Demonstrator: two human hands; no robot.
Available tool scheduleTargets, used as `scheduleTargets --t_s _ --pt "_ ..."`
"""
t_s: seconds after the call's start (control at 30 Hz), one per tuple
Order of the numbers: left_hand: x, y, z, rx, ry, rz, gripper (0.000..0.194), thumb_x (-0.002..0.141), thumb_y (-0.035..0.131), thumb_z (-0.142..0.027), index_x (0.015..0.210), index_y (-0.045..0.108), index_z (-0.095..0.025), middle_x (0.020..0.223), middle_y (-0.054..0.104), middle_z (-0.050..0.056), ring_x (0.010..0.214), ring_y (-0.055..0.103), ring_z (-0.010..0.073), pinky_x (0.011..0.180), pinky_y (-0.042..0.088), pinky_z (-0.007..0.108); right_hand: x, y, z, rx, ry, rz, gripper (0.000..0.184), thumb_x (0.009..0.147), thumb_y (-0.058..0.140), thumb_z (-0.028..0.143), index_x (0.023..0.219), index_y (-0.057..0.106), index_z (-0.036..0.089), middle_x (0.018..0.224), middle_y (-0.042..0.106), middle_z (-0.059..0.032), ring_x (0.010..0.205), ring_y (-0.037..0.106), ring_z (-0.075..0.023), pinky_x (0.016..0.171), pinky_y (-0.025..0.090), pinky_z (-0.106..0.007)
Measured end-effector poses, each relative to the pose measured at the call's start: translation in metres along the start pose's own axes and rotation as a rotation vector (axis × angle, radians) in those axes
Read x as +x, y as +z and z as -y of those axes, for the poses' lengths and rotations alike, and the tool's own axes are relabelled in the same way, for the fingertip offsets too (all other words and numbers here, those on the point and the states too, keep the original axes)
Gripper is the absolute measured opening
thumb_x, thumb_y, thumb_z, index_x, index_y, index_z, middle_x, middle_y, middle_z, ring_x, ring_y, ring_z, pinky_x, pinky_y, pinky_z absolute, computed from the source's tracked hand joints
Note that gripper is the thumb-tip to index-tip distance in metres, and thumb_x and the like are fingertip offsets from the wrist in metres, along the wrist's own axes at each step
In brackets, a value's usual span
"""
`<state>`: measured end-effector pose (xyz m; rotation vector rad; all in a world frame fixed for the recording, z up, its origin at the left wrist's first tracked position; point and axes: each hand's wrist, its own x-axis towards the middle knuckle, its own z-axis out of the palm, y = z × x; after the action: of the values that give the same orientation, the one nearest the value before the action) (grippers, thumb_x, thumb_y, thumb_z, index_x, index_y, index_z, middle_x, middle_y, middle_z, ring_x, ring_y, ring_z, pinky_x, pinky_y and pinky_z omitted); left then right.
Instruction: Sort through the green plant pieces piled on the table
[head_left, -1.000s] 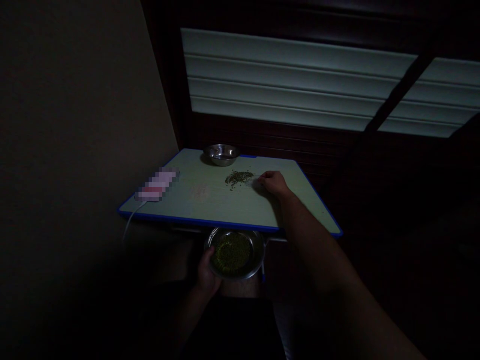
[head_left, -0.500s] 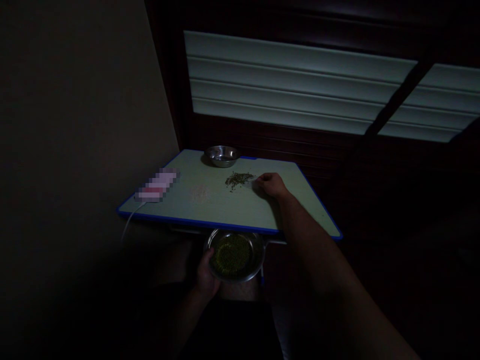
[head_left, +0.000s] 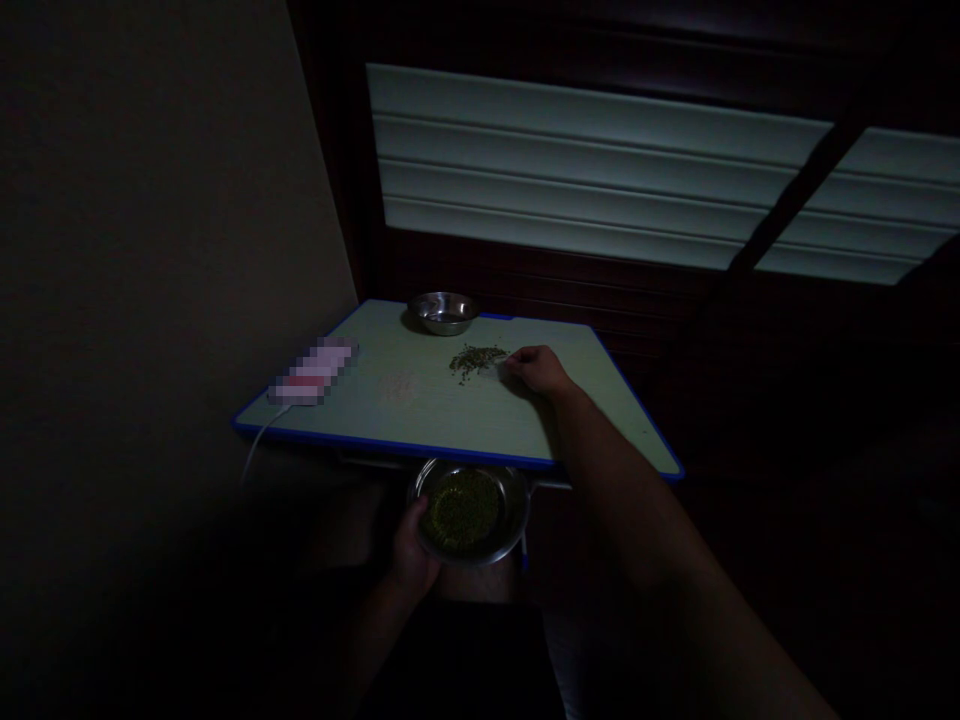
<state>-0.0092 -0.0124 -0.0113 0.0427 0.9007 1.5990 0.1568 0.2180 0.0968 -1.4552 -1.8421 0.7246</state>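
My left hand [head_left: 411, 550] is closed on the near left rim of a shiny metal bowl [head_left: 516, 518], thumb over the edge. Small green grains [head_left: 466, 508], like mung beans, cover the bowl's bottom; it sits below the table's front edge, above my lap. Over the tabletop, my right hand [head_left: 541, 370] pinches a thin, pale, see-through flat piece [head_left: 491, 371], its exact kind unclear in the dim light. That piece touches or nearly touches the right side of a loose pile of small dark grains [head_left: 474, 360] on the table.
The pale table [head_left: 450, 425] has a blue edge. A second metal bowl [head_left: 444, 314] stands at its back. On the left lies a pixelated pinkish object [head_left: 313, 370] with a white cable [head_left: 259, 440]. A faint pale patch [head_left: 397, 387] marks the middle. A wall rises at left.
My right hand has shifted slightly left, bringing the see-through piece closer against the pile's right edge. My left hand and its bowl stay where they were.
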Motion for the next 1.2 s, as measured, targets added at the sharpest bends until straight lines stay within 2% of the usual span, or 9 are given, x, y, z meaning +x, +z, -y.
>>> scheduleTargets --t_s 0.23,0.57,0.93,1.2 --pt "0.002 -0.001 0.001 0.018 -0.015 -0.001 0.025 0.066 0.064 -0.034 0.082 0.071 -0.017 0.085 0.075 0.01 0.104 0.064 0.0332 0.093 0.049 0.046 0.002 0.003 0.006 -0.041 0.002 0.031 0.019 0.074 0.061 0.027 0.081 0.07 0.011 0.067 0.063 -0.0014 0.057 0.05 -0.0094 0.058 0.04 -0.021" --pt "0.002 -0.003 0.002 0.026 0.036 0.057 0.03 0.065 0.067 -0.038 0.086 0.071 -0.017 0.091 0.075 0.01 0.107 0.063 0.034 0.095 0.047 0.047 -0.007 0.003 0.02 -0.035 0.024 0.105 0.016 0.073 0.062 0.025 0.075 0.068 0.011 0.06 0.059 0.0007 0.052 0.046 -0.0076 0.054 0.037 -0.02" --pt "0.0 -0.002 0.002 0.022 0.031 0.054 0.028 0.065 0.067 -0.037 0.084 0.072 -0.017 0.087 0.075 0.009 0.102 0.065 0.0332 0.094 0.048 0.047 -0.01 0.004 0.02 -0.005 0.012 0.137 0.014 0.066 0.064 0.024 0.071 0.066 0.011 0.058 0.057 0.0013 0.052 0.046 -0.0072 0.053 0.036 -0.019" --pt "0.002 -0.004 0.003 0.023 0.019 0.044 0.026 0.065 0.065 -0.036 0.082 0.071 -0.017 0.085 0.075 0.009 0.105 0.063 0.0342 0.094 0.048 0.047 -0.012 0.007 0.02 0.009 0.01 0.171 0.015 0.064 0.067 0.024 0.07 0.065 0.011 0.058 0.058 0.0003 0.05 0.047 -0.0074 0.048 0.035 -0.019"
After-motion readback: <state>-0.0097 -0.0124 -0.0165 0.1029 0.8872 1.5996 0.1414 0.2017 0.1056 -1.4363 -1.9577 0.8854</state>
